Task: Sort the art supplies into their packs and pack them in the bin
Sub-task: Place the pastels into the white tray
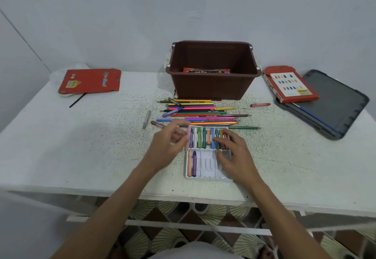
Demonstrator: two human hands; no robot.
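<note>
A white crayon tray (205, 169) lies near the table's front edge, its upper row filled with several crayons and two crayons in the lower row. My left hand (168, 142) pinches a pale pink crayon (188, 136) upright at the tray's left edge. My right hand (234, 153) rests on the tray's right side, fingers spread over the crayons. Behind the tray lies a pile of coloured pencils (201, 112). The brown bin (213, 69) stands behind them with a red pack (205, 71) inside.
A red pencil pack (89, 81) lies at the far left with a black pencil (77, 100) beside it. A red crayon box (291, 84) rests on a dark tablet (333, 106) at the right. A red crayon (260, 105) and a grey crayon (146, 119) lie loose.
</note>
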